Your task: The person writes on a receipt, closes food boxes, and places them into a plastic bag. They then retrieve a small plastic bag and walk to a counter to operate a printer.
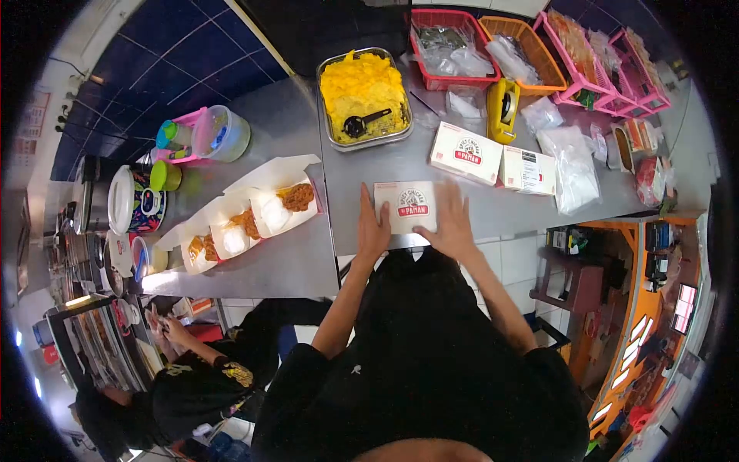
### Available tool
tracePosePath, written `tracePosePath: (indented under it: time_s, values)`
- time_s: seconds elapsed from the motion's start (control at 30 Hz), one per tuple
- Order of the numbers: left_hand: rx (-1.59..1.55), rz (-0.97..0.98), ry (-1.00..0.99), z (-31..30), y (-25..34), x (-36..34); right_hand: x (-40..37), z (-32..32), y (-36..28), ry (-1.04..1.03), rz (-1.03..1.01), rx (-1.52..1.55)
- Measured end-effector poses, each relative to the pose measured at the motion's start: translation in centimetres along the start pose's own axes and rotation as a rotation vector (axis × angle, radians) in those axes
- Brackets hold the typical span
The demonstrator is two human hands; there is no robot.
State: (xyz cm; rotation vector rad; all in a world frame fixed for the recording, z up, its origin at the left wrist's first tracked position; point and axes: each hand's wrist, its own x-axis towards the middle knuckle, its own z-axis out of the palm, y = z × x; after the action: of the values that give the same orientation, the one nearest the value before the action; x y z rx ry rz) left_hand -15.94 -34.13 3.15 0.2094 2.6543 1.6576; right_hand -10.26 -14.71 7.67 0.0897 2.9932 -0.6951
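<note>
Two hands flank one closed paper box [404, 206], which lies flat on the steel table [354, 173], directly in front of our body and near the table's front edge.

Position of box: between the hands, printed lid upward, lettering upright as we look down. Its visible top runs longer from left to right than from front to back; the right hand covers part of the right end, so we cannot tell its full length.

Left hand [373, 223]: we hold it along the left end of the box, fingers straight and pointing away from us, thumb beside the box edge.

Right hand [453, 219]: we hold it at the right end, fingers extended and blurred, thumb lying over the front right corner. Neither hand is clearly nearer, since both meet the box at opposite ends. Neither is curled into a fist; we cannot tell how firmly either presses.

Surroundings: beyond and right of the right hand we find a second closed box [466, 154], with a yellow tape dispenser [503, 110] behind it. Left of the left hand, well apart, stand the filled boxes [281, 171], lids raised.
</note>
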Motion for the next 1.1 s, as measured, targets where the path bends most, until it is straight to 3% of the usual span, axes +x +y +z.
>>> tracePosePath:
  time_s: [0.03, 0.1, 0.13, 0.2, 0.23, 0.4, 0.47, 0.6, 0.67, 0.8, 0.87, 0.9, 0.93, 1.0, 1.03, 1.1]
  values:
    - [0.002, -0.006, -0.007, 0.2, -0.2, -0.1, 0.4, 0.1, 0.7, -0.025, -0.093, 0.062]
    - [-0.022, -0.304, -0.090, 0.4, 0.0, 0.9, 1.7, -0.5, 0.7, -0.122, -0.148, 0.057]
    - [-0.021, -0.304, -0.088, 0.8, 0.2, 0.7, 2.2, -0.8, 0.6, -0.215, -0.214, 0.043]
    - [0.079, -0.226, 0.031, 2.8, 0.4, 0.6, 3.0, 0.8, 0.9, -0.170, -0.263, 0.027]
    - [0.276, -0.175, 0.113, 3.7, 0.3, -0.1, 3.0, 1.6, 0.9, -0.121, -0.301, -0.086]
    - [0.168, -0.183, -0.005, 1.8, -0.3, -0.4, 2.7, 2.8, 0.9, -0.068, -0.316, -0.223]
    - [0.136, -0.036, 0.069, 2.0, -1.6, -1.4, 2.2, 2.7, 0.7, -0.069, -0.320, -0.231]
    - [0.223, 0.024, 0.251, 2.7, -0.1, -2.3, 2.5, 2.4, 0.2, -0.069, -0.361, -0.183]
    - [-0.166, -0.366, -0.056, -0.4, 0.7, -0.7, 2.8, 2.1, 0.1, -0.103, -0.341, -0.047]
    - [-0.533, -0.245, -0.029, -3.3, -2.7, -1.0, 3.5, 0.6, -0.5, -0.123, -0.376, 0.017]
    - [-0.367, -0.222, -0.130, -4.4, -3.7, -2.3, 4.5, 0.2, 0.5, -0.160, -0.319, 0.206]
    - [-0.353, -0.282, -0.112, -4.4, -2.9, -2.5, 4.8, 1.4, 2.1, -0.047, -0.433, 0.320]
    - [-0.363, -0.304, -0.061, -4.2, -1.9, -2.9, 4.9, 2.0, 2.5, -0.086, -0.473, 0.317]
    - [-0.157, 0.083, 0.070, -3.5, -0.6, -3.1, 4.9, 2.2, 2.1, -0.046, -0.401, 0.210]
    - [-0.169, 0.059, 0.115, -3.1, -0.8, -2.9, 4.5, 1.8, 1.7, -0.097, -0.431, 0.041]
    - [0.057, -0.114, 0.042, -2.4, -1.2, -2.1, 2.7, 1.2, 0.2, -0.101, -0.421, 0.053]
